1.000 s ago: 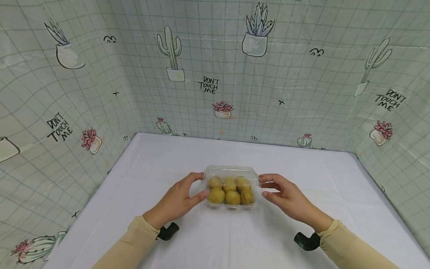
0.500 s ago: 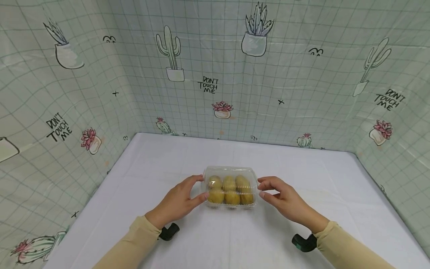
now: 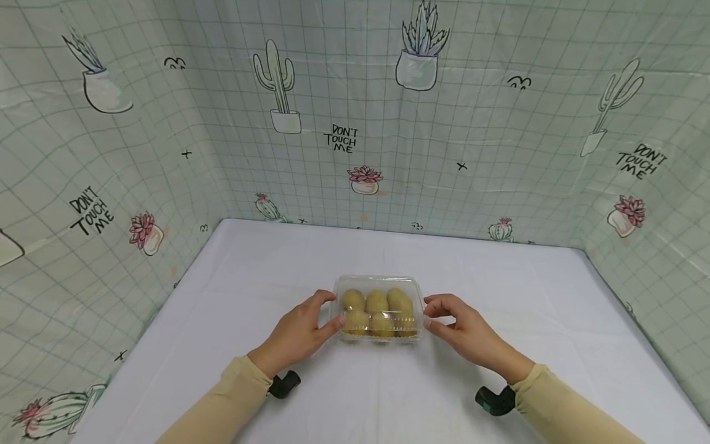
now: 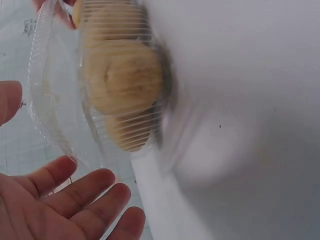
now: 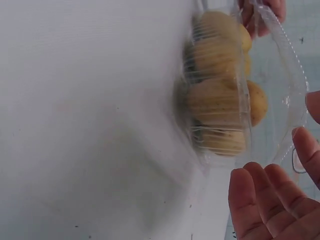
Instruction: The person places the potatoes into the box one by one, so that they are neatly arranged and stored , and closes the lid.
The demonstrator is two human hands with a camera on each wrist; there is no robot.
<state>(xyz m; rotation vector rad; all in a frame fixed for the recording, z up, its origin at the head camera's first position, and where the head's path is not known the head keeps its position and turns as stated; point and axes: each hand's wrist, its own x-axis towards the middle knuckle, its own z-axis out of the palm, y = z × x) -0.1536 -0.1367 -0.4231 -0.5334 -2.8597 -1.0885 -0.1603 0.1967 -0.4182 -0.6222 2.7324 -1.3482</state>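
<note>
A clear plastic clamshell box (image 3: 355, 340) sits on the white table, holding several round yellow-brown pieces that look like small potatoes (image 4: 122, 77). Its hinged lid (image 5: 282, 75) slants over them, standing apart from the base rim in both wrist views. My left hand (image 3: 299, 327) is at the box's left side, fingers extended; the index fingertip meets the lid's edge and the thumb is near its front corner. Opposite it, my right hand (image 3: 463, 324) has its index fingertip and thumb at the lid's right edge, with the other fingers loosely bent below.
A white cloth covers the table (image 3: 377, 388). Behind and at both sides hangs a grid-patterned curtain (image 3: 471, 123) printed with cacti. A dark wrist mount (image 3: 285, 384) shows at the left wrist, another at the right.
The lid has swung forward and down, so that its front edge now lies over the front row of pieces. Both hands have shifted slightly with it, the right one leftward.
</note>
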